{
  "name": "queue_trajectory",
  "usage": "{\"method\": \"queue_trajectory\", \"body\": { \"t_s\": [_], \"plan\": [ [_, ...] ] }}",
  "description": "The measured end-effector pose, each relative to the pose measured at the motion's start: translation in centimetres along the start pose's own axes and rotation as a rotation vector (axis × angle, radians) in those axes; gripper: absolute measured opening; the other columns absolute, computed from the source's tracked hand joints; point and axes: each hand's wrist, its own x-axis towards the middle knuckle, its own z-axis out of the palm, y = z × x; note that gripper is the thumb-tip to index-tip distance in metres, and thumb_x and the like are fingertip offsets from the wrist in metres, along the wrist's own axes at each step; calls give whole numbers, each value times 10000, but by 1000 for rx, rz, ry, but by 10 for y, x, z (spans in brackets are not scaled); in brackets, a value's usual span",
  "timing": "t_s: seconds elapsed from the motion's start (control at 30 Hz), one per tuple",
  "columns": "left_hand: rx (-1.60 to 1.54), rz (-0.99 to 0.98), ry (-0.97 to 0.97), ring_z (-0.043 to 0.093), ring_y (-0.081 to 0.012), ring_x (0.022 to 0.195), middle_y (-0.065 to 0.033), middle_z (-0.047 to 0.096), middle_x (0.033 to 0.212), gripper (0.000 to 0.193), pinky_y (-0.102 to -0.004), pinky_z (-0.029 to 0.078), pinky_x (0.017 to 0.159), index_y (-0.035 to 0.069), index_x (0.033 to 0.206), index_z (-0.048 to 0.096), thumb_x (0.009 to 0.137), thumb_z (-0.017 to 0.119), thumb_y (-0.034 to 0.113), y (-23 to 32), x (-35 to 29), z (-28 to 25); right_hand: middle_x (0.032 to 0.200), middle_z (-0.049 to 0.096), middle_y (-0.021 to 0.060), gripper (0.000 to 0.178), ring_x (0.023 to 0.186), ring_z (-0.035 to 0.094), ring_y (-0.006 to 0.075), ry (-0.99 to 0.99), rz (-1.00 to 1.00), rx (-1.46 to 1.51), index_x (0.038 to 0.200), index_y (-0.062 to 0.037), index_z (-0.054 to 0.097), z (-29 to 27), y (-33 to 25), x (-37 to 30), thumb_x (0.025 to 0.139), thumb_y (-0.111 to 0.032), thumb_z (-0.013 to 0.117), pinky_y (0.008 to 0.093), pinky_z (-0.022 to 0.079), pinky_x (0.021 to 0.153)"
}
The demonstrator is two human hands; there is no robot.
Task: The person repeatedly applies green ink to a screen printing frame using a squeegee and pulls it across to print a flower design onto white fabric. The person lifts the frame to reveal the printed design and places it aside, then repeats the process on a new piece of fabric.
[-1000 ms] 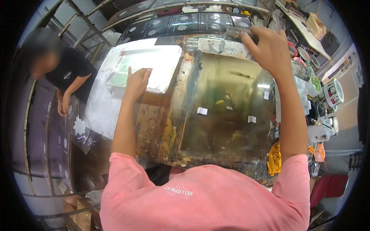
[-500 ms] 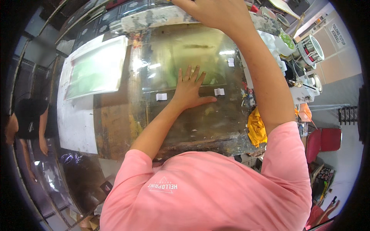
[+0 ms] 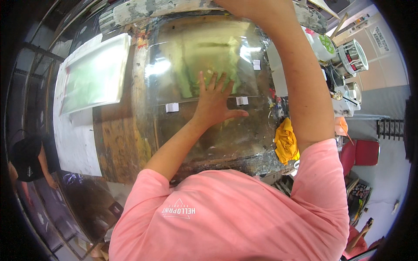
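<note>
Left head fisheye: faces down from close above pink T-shirt (image 3: 244,217), toward stained worktable (image 3: 115,139) (straight edges bowed).

Left hand (image 3: 214,102): back uppermost, unfolded, four fingers (image 3: 212,81) fanned and directed away from the body; thumb (image 3: 237,113) extended to their right. Left forearm (image 3: 180,141) slants back from below the fingers. Right arm (image 3: 299,74) reaches forward, right of and beyond those fingers; right hand (image 3: 257,6) cut off by the upper edge, grip unverifiable.

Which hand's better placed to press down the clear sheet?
Probably the left hand: spread open over the near edge of the clear sheet. The right hand is up at the speckled bar, partly out of view.
</note>
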Motion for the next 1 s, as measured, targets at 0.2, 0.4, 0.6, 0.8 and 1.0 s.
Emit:
{"method": "queue_trajectory", "body": {
  "t_s": [0.2, 0.4, 0.6, 0.8, 1.0],
  "plan": [
    [-5, 29, 42, 349, -438, 1520, -235, 459, 1587, 1195, -725, 20, 1234, 53, 1502, 561, 724, 543, 961, 0, 0, 5, 771, 708, 215, 531, 776, 683, 386, -21, 21, -22, 769, -2, 727, -6, -7, -4, 941, -467, 538, 498, 465, 863],
    [-72, 80, 234, 509, -429, 1399, -220, 548, 1502, 1050, -642, 228, 1224, 42, 1458, 587, 766, 679, 827, -3, -6, 0, 768, 698, 216, 476, 792, 682, 397, 30, -20, 14, 772, -9, 695, -8, -13, -8, 927, -440, 568, 489, 467, 856],
    [-875, -632, 489, 675, -213, 898, -153, 682, 1147, 836, -362, 575, 806, -12, 1416, 588, 777, 949, 390, -53, -22, -105, 766, 704, 211, 428, 766, 691, 400, 25, 29, 13, 818, -5, 693, -3, -25, -43, 934, -410, 620, 503, 465, 839],
    [-838, -607, 413, 722, -267, 1070, -204, 725, 1214, 915, -373, 573, 935, -51, 1378, 605, 665, 998, 366, -63, -69, -150, 999, 699, 146, 441, 949, 650, 358, -374, -61, 68, 1201, -109, 719, 29, -25, -140, 978, -483, 653, 497, 493, 796],
    [13, -609, 254, 553, -275, 1204, -103, 636, 1233, 1001, -455, 354, 1069, 37, 1288, 709, 521, 982, 619, -80, -119, -71, 1024, 721, 115, 355, 922, 678, 340, -660, 54, 312, 1067, -103, 763, 60, -38, -214, 933, -430, 724, 480, 534, 795]
  ]
}}
